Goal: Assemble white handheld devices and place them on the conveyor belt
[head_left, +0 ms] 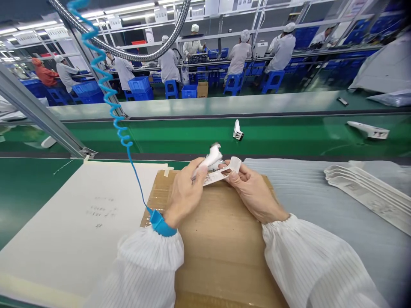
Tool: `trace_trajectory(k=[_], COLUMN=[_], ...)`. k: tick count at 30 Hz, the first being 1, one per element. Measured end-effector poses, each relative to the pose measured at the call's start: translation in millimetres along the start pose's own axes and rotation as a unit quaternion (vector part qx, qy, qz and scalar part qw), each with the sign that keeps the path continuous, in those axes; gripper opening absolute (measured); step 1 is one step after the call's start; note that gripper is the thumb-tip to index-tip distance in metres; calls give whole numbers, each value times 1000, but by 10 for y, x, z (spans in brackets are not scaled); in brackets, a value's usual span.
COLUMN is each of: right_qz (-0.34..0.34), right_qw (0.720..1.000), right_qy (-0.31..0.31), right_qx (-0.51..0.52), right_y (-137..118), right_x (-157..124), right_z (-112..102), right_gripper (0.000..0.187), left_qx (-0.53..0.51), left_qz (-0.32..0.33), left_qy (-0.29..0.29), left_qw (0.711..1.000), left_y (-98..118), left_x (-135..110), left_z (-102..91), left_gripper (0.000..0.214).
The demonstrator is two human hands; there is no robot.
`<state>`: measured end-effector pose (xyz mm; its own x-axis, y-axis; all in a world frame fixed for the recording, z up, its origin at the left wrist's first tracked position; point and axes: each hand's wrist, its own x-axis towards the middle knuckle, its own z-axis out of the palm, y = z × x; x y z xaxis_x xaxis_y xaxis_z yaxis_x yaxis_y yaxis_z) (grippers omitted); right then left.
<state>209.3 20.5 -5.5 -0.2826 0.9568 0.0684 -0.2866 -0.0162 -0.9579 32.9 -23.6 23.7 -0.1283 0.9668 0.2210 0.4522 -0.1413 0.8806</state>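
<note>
Above the cardboard's (pixel 221 239) far end, our left hand (pixel 184 194) grips a white handle (pixel 212 157) — our right hand (pixel 255 192) pinches a white cover (pixel 235 164). Right of the cardboard, we see stacked covers (pixel 369 190); beyond the cardboard, a gadget (pixel 236 129) on the green belt (pixel 180 137).

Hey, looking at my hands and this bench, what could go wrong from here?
The thin white shell might slip, since the right hand pinches it near one end. The blue coiled cord, joined to the left wristband, could snag or tug. The stacked white shells could shift if the right sleeve brushes them.
</note>
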Motion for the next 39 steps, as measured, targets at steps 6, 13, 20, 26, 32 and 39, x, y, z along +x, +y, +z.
trace_trajectory(k=[6, 13, 20, 26, 32, 39], right_qz=[4, -9, -9, 26, 115, 125], right_qw=[1000, 1000, 1000, 992, 963, 962], right_qy=[6, -17, -6, 48, 102, 62], right_qx=[5, 7, 23, 116, 223, 233], right_y=[16, -1, -28, -123, -215, -274], right_x=[1, -6, -27, -54, -70, -122], right_z=[-24, -12, 37, 195, 217, 95], right_gripper=[43, 42, 37, 45, 48, 46], left_qx=[-26, -190, -115, 91, 278, 287], left_qz=[9, -37, -7, 81, 82, 62], left_qy=[-54, -62, -70, -59, -216, -242], left_qw=[998, 979, 991, 991, 932, 925], left_y=[49, 25, 41, 110, 134, 240], left_x=[-66, -25, -37, -118, -202, -195], left_z=[45, 105, 91, 134, 254, 218], left_gripper=[30, 28, 30, 39, 53, 60])
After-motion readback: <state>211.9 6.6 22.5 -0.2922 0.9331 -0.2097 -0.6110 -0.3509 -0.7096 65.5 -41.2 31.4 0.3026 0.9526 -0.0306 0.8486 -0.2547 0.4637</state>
